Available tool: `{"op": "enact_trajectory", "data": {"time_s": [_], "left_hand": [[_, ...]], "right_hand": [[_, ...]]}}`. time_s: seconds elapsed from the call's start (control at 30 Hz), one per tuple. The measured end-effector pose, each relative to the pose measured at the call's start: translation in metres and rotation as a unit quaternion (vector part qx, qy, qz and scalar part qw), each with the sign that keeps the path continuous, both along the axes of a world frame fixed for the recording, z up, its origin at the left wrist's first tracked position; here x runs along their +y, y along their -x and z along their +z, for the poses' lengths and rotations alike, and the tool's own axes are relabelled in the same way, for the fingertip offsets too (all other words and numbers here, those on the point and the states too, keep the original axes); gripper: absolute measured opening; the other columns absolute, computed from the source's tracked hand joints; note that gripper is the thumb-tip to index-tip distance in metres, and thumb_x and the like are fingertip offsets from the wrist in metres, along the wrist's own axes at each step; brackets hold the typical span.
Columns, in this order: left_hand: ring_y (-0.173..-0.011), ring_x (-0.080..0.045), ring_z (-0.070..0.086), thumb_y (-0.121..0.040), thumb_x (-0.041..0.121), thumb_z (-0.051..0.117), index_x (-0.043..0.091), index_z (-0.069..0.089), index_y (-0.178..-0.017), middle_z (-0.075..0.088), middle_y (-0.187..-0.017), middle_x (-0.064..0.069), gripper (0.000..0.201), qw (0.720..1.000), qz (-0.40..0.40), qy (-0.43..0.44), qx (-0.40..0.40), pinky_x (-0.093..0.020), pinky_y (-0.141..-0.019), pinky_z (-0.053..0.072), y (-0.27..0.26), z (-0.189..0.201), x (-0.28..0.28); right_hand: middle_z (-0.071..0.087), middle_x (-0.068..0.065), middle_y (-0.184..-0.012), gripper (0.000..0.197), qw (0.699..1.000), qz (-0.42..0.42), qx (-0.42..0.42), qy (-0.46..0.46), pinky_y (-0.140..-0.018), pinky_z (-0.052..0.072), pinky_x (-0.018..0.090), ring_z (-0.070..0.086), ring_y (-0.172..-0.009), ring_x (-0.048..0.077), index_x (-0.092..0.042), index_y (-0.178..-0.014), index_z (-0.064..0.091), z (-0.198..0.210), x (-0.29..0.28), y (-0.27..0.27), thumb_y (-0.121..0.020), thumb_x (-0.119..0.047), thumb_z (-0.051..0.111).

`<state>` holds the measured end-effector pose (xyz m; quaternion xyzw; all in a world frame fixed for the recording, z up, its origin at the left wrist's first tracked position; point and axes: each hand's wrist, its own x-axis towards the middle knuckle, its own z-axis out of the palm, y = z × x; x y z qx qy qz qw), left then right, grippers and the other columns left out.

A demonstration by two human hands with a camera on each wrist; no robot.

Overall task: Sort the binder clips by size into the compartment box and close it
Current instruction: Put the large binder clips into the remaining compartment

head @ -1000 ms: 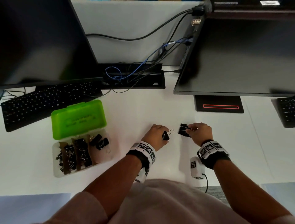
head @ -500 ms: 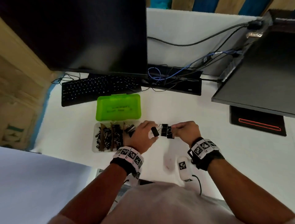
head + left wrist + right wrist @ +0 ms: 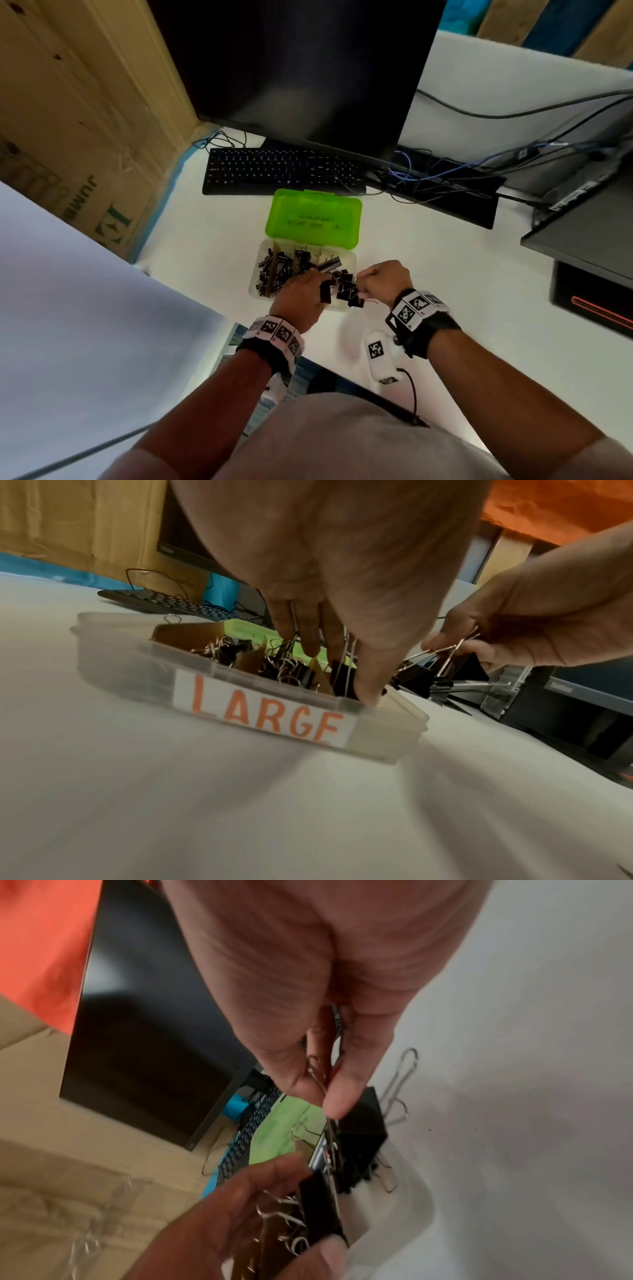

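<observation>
Both over compartment box (image 3: 346, 305) | left hand (image 3: 301, 294) pinches binder clip (image 3: 325, 294) | right hand (image 3: 383, 279) pinches clip handles (image 3: 322, 1085)

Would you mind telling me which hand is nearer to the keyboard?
Left. The left hand is over the box, just below the keyboard; the right hand is off the box's right edge, farther away.
</observation>
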<state>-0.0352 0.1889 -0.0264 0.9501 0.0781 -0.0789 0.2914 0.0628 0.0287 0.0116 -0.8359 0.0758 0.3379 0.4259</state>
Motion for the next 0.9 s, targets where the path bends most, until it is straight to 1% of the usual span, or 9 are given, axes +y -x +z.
{"op": "enact_trajectory", "data": {"time_s": [0.17, 0.27, 0.33, 0.4, 0.47, 0.6, 0.67, 0.8, 0.9], "left_hand": [[-0.134, -0.017, 0.035, -0.076, 0.020, 0.062, 0.025, 0.046, -0.132, 0.044, -0.142, 0.004, 0.058, 0.997, -0.043, -0.040, -0.058, -0.041, -0.106, 0.035, 0.003, -0.006, 0.005], [-0.128, -0.020, 0.039, -0.076, 0.031, 0.064, 0.028, 0.044, -0.134, 0.044, -0.140, 0.006, 0.062, 0.997, -0.061, -0.033, -0.046, -0.041, -0.103, 0.036, 0.002, -0.007, 0.003], [-0.121, -0.022, 0.044, -0.079, 0.033, 0.066, 0.025, 0.046, -0.132, 0.050, -0.134, 0.002, 0.057, 0.997, -0.060, -0.015, -0.046, -0.039, -0.101, 0.038, 0.000, -0.007, 0.001], [-0.121, -0.021, 0.044, -0.080, 0.029, 0.066, 0.024, 0.047, -0.132, 0.050, -0.134, 0.001, 0.055, 0.998, -0.059, -0.011, -0.032, -0.038, -0.102, 0.036, -0.002, -0.008, 0.000], [-0.126, -0.020, 0.039, -0.080, 0.025, 0.067, 0.024, 0.047, -0.132, 0.045, -0.139, 0.003, 0.055, 0.997, -0.068, -0.022, -0.023, -0.039, -0.104, 0.035, -0.004, -0.009, 0.000], [-0.128, -0.019, 0.037, -0.078, 0.027, 0.068, 0.022, 0.052, -0.122, 0.045, -0.138, 0.005, 0.047, 0.995, -0.081, -0.060, -0.023, -0.036, -0.101, 0.035, -0.008, -0.010, 0.003], [-0.128, -0.018, 0.036, -0.080, 0.030, 0.066, 0.023, 0.047, -0.127, 0.048, -0.134, 0.005, 0.051, 0.992, -0.090, -0.087, -0.012, -0.035, -0.100, 0.032, -0.009, -0.007, 0.003], [-0.126, -0.021, 0.038, -0.081, 0.027, 0.065, 0.025, 0.023, -0.143, 0.051, -0.132, 0.002, 0.075, 0.991, -0.091, -0.103, 0.000, -0.038, -0.100, 0.031, -0.014, -0.004, -0.002], [-0.124, -0.020, 0.038, -0.082, 0.029, 0.063, 0.028, 0.029, -0.140, 0.053, -0.131, 0.004, 0.067, 0.990, -0.072, -0.121, 0.005, -0.037, -0.100, 0.029, -0.019, -0.004, -0.005]], "right_hand": [[0.068, 0.011, -0.074, 0.014, 0.997, 0.065, 0.018, 0.039, -0.066, 0.059, 0.027, 0.065, -0.063, 0.019, -0.001, -0.088, 0.071, 0.006, 0.012, 0.000, -0.076, -0.006, 0.065], [0.069, 0.007, -0.074, 0.015, 0.996, 0.076, 0.003, 0.035, -0.070, 0.059, 0.028, 0.067, -0.066, 0.017, -0.002, -0.089, 0.072, 0.008, 0.018, -0.001, -0.076, -0.006, 0.065], [0.070, -0.002, -0.068, 0.014, 0.996, 0.087, -0.003, 0.029, -0.079, 0.058, 0.028, 0.070, -0.071, 0.014, -0.006, -0.085, 0.075, 0.009, 0.020, 0.000, -0.074, -0.006, 0.066], [0.068, -0.010, -0.061, 0.013, 0.993, 0.110, -0.013, 0.034, -0.081, 0.057, 0.026, 0.068, -0.066, 0.005, -0.009, -0.082, 0.076, 0.010, 0.020, 0.002, -0.074, -0.006, 0.066], [0.072, -0.003, -0.069, 0.014, 0.988, 0.143, -0.031, 0.056, -0.076, 0.057, 0.023, 0.064, -0.054, -0.002, -0.007, -0.082, 0.075, 0.010, 0.021, 0.003, -0.075, -0.007, 0.064], [0.072, 0.012, -0.088, 0.021, 0.971, 0.194, -0.067, 0.124, -0.069, 0.059, 0.033, 0.070, -0.077, 0.023, -0.005, -0.085, 0.072, 0.008, 0.031, -0.001, -0.071, -0.016, 0.062], [0.070, 0.012, -0.093, 0.027, 0.966, 0.195, -0.087, 0.144, -0.068, 0.057, 0.029, 0.068, -0.080, 0.025, -0.007, -0.087, 0.071, 0.001, 0.035, -0.003, -0.066, -0.023, 0.064], [0.072, 0.010, -0.084, 0.022, 0.968, 0.207, -0.069, 0.126, -0.065, 0.060, 0.030, 0.070, -0.068, 0.020, -0.006, -0.085, 0.072, 0.010, 0.034, -0.002, -0.069, -0.018, 0.064], [0.074, 0.006, -0.082, 0.013, 0.975, 0.192, -0.062, 0.091, -0.048, 0.053, 0.014, 0.062, -0.045, 0.003, -0.007, -0.082, 0.075, 0.014, 0.027, -0.003, -0.077, -0.008, 0.063]]}}
